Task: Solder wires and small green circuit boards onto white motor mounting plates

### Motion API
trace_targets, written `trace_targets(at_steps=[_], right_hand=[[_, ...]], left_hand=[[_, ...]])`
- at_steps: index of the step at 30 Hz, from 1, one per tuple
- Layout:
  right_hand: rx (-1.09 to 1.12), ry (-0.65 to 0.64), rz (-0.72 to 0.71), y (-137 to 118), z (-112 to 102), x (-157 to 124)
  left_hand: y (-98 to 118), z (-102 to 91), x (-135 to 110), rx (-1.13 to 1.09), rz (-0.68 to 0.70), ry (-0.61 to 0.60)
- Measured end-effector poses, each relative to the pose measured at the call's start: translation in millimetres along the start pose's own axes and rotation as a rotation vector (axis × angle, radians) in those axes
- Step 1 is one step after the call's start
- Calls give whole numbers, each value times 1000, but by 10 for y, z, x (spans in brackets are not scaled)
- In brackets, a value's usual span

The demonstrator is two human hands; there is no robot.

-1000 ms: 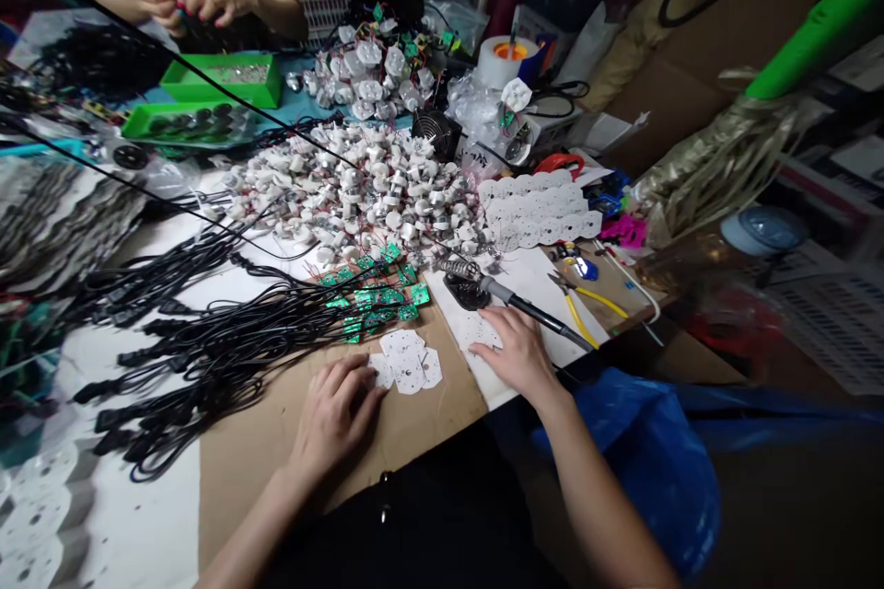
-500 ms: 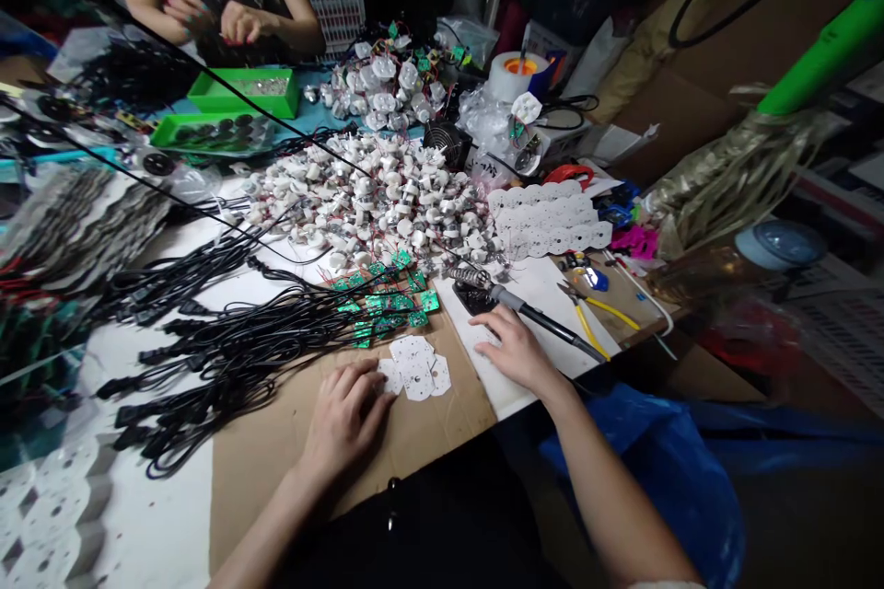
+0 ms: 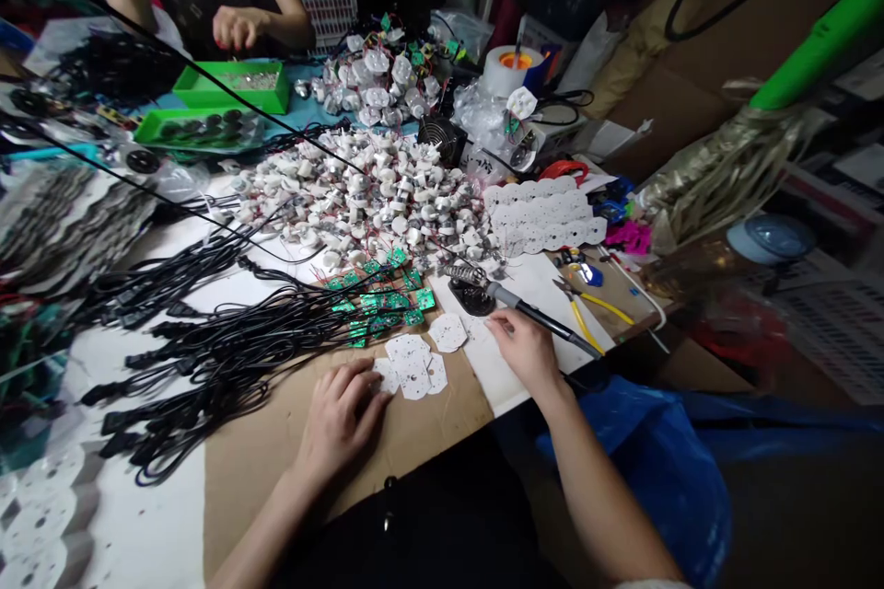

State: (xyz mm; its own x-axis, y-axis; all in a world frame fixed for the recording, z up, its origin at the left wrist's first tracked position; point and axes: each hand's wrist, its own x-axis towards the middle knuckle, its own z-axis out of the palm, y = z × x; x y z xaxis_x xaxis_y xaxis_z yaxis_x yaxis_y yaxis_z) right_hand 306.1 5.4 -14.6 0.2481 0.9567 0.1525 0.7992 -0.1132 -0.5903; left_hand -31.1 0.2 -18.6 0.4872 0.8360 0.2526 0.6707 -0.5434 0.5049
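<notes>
My left hand (image 3: 342, 414) rests on the brown cardboard (image 3: 290, 451), fingers loosely bent and thumb apart. Its fingertips touch the edge of the leftmost white circuit board (image 3: 386, 375) in a small overlapping group of white boards (image 3: 412, 363). A single white board (image 3: 448, 332) lies just beyond this group, between my two hands. My right hand (image 3: 525, 352) is over the white sheet, fingers half curled, with nothing visible in them. It is close beside the soldering iron (image 3: 542, 320), whose tip end is in a coiled holder (image 3: 470, 281).
Green boards (image 3: 379, 302) with black power cords (image 3: 255, 340) spread to the left. Behind lies a heap of white parts (image 3: 366, 198). Yellow-handled pliers (image 3: 590, 308) and board panels (image 3: 542, 216) are at right. A co-worker's hand (image 3: 238, 26) is across the table.
A single white board now lies beyond the overlapping group. My right hand has drawn slightly right, its fingers more curled. My left hand stays beside the boards. The co-worker has raised one hand.
</notes>
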Motion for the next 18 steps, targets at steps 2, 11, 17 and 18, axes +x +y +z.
trace_targets(at_steps=[2, 11, 17, 18], right_hand=[[-96, 51, -19, 112, -60, -81], [-333, -5, -57, 246, -81, -209], [-421, -26, -117, 273, -150, -122], [-429, -30, -116, 290, -153, -108]], left_hand=[[-4, -8, 0, -8, 11, 35], [643, 189, 1007, 90, 257, -215], [1018, 628, 1537, 235, 132, -331], [1027, 658, 1537, 240, 121, -332]])
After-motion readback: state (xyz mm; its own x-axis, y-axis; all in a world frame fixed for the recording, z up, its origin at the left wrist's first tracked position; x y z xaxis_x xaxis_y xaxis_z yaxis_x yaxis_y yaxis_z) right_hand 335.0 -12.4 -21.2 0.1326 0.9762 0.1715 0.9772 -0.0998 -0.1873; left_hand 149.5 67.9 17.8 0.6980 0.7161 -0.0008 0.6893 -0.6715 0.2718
